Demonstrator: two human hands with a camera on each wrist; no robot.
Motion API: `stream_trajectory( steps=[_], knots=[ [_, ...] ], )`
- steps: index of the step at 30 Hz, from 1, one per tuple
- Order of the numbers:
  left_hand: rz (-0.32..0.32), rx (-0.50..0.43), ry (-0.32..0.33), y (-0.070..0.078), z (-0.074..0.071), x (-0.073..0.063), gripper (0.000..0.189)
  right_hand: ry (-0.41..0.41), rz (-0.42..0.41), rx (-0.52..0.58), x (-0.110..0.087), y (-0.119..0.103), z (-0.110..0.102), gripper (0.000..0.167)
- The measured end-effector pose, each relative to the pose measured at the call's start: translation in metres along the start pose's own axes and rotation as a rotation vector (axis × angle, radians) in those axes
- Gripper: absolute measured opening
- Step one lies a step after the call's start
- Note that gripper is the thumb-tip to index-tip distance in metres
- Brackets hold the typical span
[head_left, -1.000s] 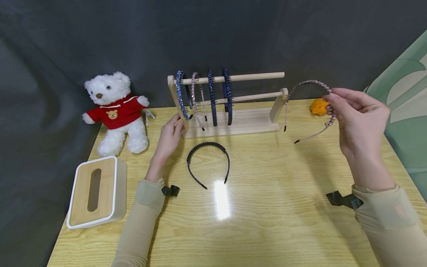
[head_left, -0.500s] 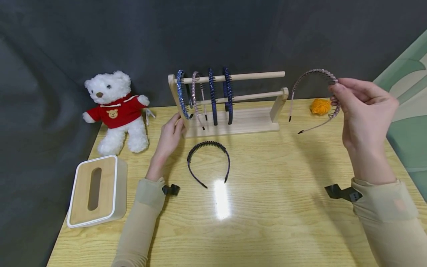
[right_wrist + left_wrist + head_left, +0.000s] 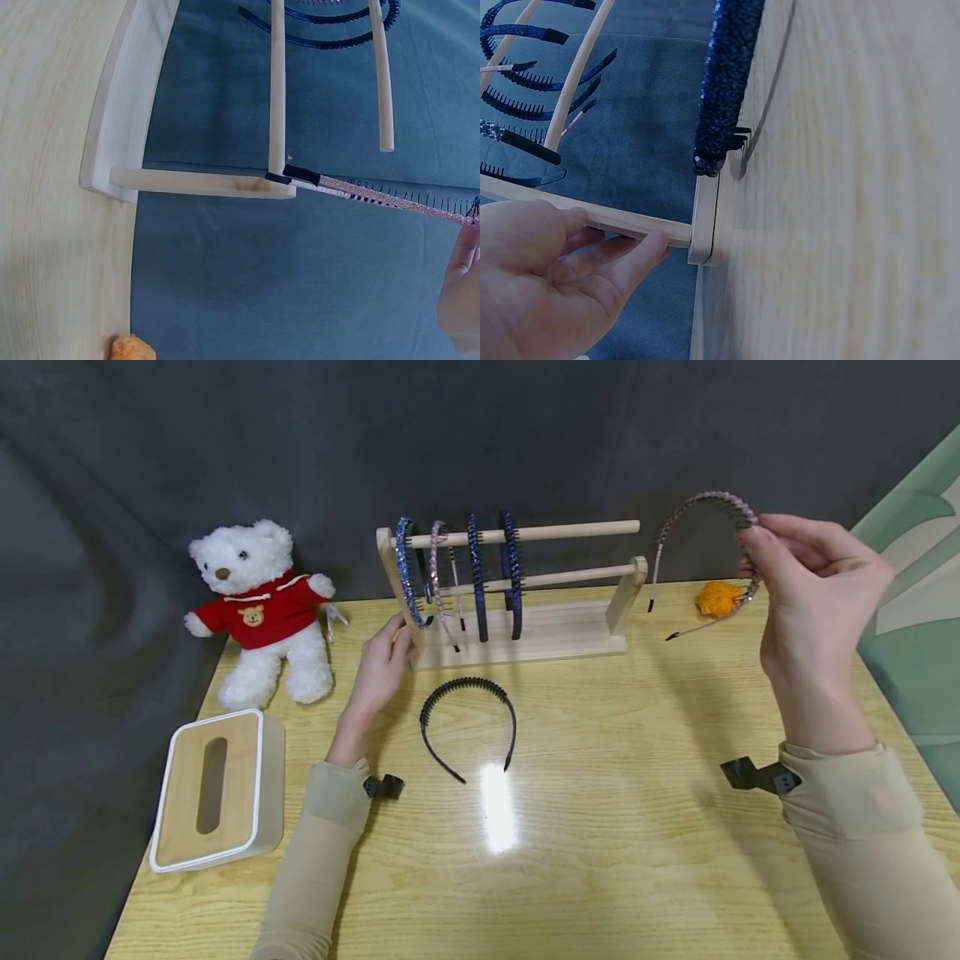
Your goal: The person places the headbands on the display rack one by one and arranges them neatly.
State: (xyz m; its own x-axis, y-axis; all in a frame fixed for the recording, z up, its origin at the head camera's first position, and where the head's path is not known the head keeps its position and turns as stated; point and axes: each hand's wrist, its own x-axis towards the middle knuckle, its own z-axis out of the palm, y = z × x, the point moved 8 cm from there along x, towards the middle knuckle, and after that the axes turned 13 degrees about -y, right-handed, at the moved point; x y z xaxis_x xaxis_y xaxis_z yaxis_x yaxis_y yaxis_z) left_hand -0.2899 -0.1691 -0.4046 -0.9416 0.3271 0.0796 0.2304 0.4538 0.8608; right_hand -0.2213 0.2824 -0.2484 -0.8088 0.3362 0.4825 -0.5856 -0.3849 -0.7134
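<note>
My right hand (image 3: 821, 585) pinches a pink sparkly headband (image 3: 701, 497) by its side, holding it in the air right of the wooden rack (image 3: 577, 635). In the right wrist view the headband (image 3: 397, 201) appears edge-on, its dark tips near the rack's short end post (image 3: 195, 182). My left hand (image 3: 378, 668) grips the rack's left upright, seen close up in the left wrist view (image 3: 622, 221). On the rack's rods hang a light blue glittery headband (image 3: 405, 568), a pink one (image 3: 437, 568) and two dark blue ones (image 3: 477, 581). A dark toothed headband (image 3: 467, 683) lies on the table before the rack.
A white teddy bear (image 3: 247, 560) in a red sweater sits at the left. Nearer stands a tissue box (image 3: 240, 777) with a wooden lid. An orange yarn ball (image 3: 717, 599) lies behind the held headband. The top rod (image 3: 585, 529) has a free right end.
My right hand has lifted the pink headband higher, first moving slightly right, then staying near the rack's right end. My left hand keeps its grip on the rack.
</note>
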Motion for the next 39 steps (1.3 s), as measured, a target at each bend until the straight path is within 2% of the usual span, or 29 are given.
stream_trajectory(
  steps=[5,15,17,23,30,33,39],
  knots=[
    [0.009,0.011,-0.001,-0.001,0.001,0.001,0.043,0.020,-0.023,0.006,0.000,-0.002,0.007,0.020],
    [0.007,0.003,0.000,-0.001,0.001,0.001,0.043,0.017,-0.042,-0.030,0.003,-0.001,0.015,0.023],
    [0.005,0.000,0.001,-0.001,0.001,0.000,0.043,0.027,-0.034,-0.006,0.004,0.001,0.015,0.024],
    [0.007,-0.013,-0.007,-0.001,0.001,0.001,0.043,0.001,-0.104,-0.096,0.008,0.000,0.016,0.028],
    [0.005,-0.011,-0.009,0.000,0.001,0.002,0.043,0.020,-0.036,-0.028,0.009,0.005,0.021,0.026],
    [0.003,-0.013,-0.011,0.000,0.001,0.002,0.044,0.002,-0.043,-0.054,0.009,0.004,0.027,0.024],
    [0.003,-0.017,-0.012,-0.001,0.001,0.001,0.043,0.017,-0.028,-0.022,0.010,0.007,0.033,0.025]
  ],
)
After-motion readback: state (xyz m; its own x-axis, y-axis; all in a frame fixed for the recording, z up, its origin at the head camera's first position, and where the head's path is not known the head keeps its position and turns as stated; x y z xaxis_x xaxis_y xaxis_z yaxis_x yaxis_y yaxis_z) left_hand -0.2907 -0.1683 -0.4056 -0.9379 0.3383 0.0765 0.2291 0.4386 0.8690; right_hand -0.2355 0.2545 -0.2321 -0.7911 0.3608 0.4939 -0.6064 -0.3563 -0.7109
